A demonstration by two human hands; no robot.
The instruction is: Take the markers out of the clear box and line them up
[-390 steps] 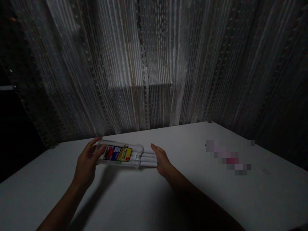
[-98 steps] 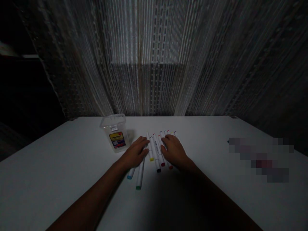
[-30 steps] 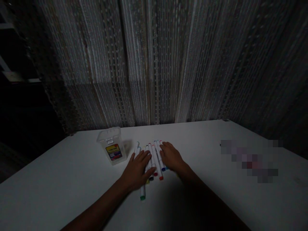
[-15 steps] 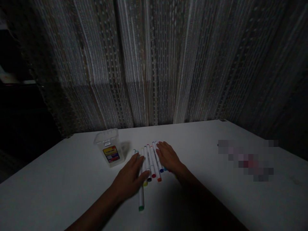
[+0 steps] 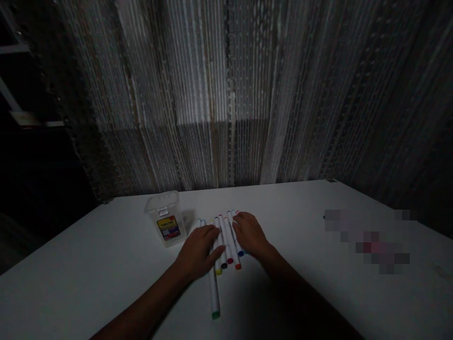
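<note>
Markers lie side by side on the white tabletop under the left hand and right hand, fingers flat and open, not gripping (uneven pressing could perhaps roll them apart).

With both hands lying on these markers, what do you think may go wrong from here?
The round markers lie loose on the smooth white table, so they might roll apart if the left hand or right hand lifts. The green-capped marker sticks out from under the left hand and could be knocked aside. The clear plastic box stands close to the left hand, so a sideways move might tip it.
</note>
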